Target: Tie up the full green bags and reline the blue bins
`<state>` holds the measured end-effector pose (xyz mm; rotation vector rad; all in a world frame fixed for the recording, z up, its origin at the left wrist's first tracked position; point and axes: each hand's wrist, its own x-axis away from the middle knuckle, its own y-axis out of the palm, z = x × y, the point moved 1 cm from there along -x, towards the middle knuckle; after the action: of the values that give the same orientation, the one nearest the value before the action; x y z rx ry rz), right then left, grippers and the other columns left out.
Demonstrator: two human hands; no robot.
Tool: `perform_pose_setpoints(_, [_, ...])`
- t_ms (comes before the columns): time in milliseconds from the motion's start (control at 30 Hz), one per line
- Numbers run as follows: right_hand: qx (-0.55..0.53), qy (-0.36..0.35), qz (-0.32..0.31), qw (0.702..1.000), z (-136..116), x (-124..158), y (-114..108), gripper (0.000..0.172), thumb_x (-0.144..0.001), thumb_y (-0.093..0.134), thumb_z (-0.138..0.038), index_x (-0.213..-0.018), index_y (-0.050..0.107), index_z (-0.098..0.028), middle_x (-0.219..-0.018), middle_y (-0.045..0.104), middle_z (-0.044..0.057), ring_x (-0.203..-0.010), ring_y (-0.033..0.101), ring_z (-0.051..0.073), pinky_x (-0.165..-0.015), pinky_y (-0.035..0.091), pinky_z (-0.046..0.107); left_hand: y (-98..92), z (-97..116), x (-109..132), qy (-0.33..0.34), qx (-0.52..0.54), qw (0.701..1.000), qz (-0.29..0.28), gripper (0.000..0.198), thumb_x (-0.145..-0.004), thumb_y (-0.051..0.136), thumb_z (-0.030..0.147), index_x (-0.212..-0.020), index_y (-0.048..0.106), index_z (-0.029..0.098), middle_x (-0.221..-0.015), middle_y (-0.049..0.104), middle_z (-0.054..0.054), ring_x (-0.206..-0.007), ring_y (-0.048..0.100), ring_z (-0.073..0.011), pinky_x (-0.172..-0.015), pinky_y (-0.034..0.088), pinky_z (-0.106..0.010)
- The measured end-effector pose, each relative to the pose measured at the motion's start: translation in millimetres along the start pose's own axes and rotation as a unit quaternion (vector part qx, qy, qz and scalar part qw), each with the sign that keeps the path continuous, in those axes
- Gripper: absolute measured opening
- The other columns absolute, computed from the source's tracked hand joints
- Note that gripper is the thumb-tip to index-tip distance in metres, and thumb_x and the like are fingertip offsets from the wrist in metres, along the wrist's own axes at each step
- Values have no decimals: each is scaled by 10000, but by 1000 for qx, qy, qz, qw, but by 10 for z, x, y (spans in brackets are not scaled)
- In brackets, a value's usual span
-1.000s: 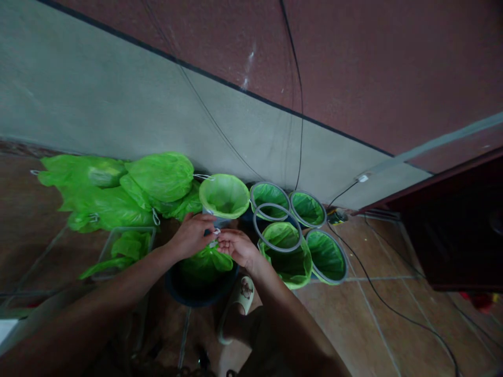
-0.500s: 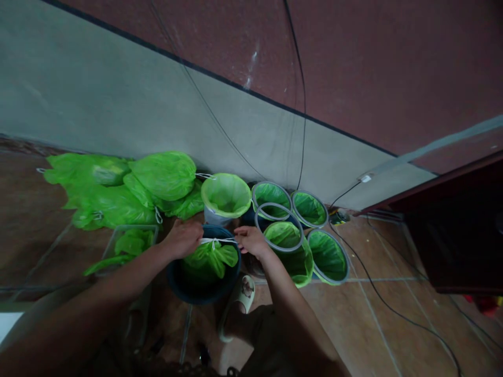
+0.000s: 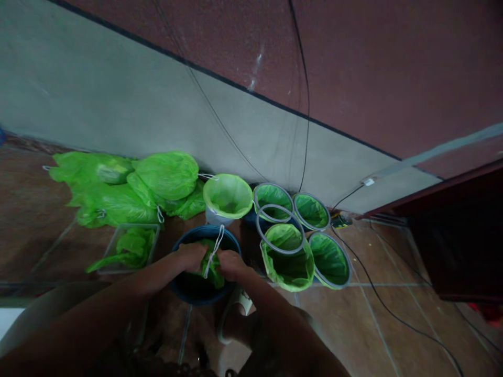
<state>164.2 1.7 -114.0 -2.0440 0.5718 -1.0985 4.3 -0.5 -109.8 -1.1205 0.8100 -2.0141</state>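
A dark blue bin (image 3: 184, 236) stands on the floor right in front of me. Inside its mouth is a green drawstring garbage bag (image 3: 215, 278), gathered at the top. My left hand (image 3: 194, 255) is closed on the bag's left side, and my right hand (image 3: 231, 263) grips it from the right. The white drawstring (image 3: 214, 251) hangs as a loose loop between both hands, reaching across the bin's far rim. My fingertips are partly hidden in the green plastic.
Filled green bags (image 3: 165, 175) lie along the wall at left. A clear tray (image 3: 157, 238) holds loose green bags. Beyond the bin stands a lined white bin (image 3: 214, 215); several lined bins with grey rings (image 3: 349, 262) stand at right. A black cable (image 3: 393, 312) crosses the floor.
Both hands have moved from the stretched drawstring down to the bag itself and closer together. The drawstring, pulled taut sideways before, now hangs slack. The view has shifted slightly.
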Motion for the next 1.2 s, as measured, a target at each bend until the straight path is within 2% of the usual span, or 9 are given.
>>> perform_pose_setpoints(67, [16, 14, 4, 1000, 12, 36, -95, 334, -807, 602, -213, -1133, 653, -164, -1068, 722, 110, -1026, 670, 267, -848, 494, 318, -33, 107, 26, -30, -61, 997, -47, 401, -766, 660, 328, -1101, 686, 111, -1148, 702, -227, -1069, 657, -395, -905, 489, -505])
perform_pose_setpoints(167, [-45, -9, 53, 998, 40, 92, -281, 434, -752, 649, -191, -1186, 634, -207, -1066, 725, 56, -975, 672, 208, -832, 480, 265, -114, 181, 48, -25, -67, 996, -46, 313, -809, 588, 271, -1068, 698, 134, -1148, 708, -205, -1112, 639, -388, -960, 450, -540])
perform_pose_setpoints(333, [-105, 21, 121, 987, 77, 94, -401, 380, -825, 556, -143, -1182, 673, -201, -924, 740, 36, -806, 659, 156, -752, 462, 234, -264, 147, 55, 32, 31, 998, -33, 332, -743, 606, 283, -1043, 704, 182, -1040, 741, -116, -981, 682, -288, -849, 493, -357])
perform_pose_setpoints(467, [-125, 30, 155, 980, 72, 72, -380, 379, -819, 563, -128, -1173, 684, -186, -881, 735, 39, -743, 639, 148, -708, 451, 228, -345, 137, 70, 74, 144, 986, -29, 359, -787, 570, 409, -1005, 718, 165, -889, 742, -49, -830, 671, -210, -731, 464, -264])
perform_pose_setpoints(633, [-193, 19, 169, 966, 71, 38, -317, 308, -825, 570, -117, -1084, 716, -198, -793, 710, 1, -683, 608, 124, -651, 435, 207, -251, 186, 51, 12, 96, 994, 51, 318, -840, 551, 422, -897, 742, 174, -800, 729, -61, -777, 663, -212, -667, 422, -264])
perform_pose_setpoints(800, [-279, -45, 157, 946, 109, 22, -339, 229, -876, 593, -200, -1055, 734, -220, -907, 732, -5, -800, 643, 132, -768, 485, 234, -166, 197, -2, -25, 19, 994, 108, 275, -889, 489, 265, -944, 746, 182, -911, 744, -105, -876, 678, -232, -739, 432, -289])
perform_pose_setpoints(900, [-267, -46, 181, 945, 148, 40, -407, 229, -867, 638, -240, -1070, 744, -240, -1019, 725, 12, -876, 654, 149, -843, 502, 274, -211, 183, -9, -26, 28, 991, 125, 284, -892, 477, 246, -959, 747, 190, -909, 740, -98, -883, 672, -228, -749, 431, -290])
perform_pose_setpoints(1067, [-226, -84, 248, 938, 164, 45, -425, 241, -823, 653, -110, -997, 768, -231, -1087, 710, 44, -1018, 654, 182, -945, 487, 307, -213, 146, -63, -12, 120, 987, 107, 272, -855, 478, 232, -830, 743, 180, -691, 676, -37, -690, 606, -175, -641, 380, -255])
perform_pose_setpoints(1200, [-232, -100, 262, 932, 139, 39, -404, 182, -838, 679, -164, -997, 757, -207, -1026, 720, 48, -932, 671, 173, -868, 509, 282, -125, 88, -148, 28, 222, 971, 82, 255, -800, 494, 269, -720, 712, 165, -585, 566, 9, -585, 494, -133, -577, 310, -239])
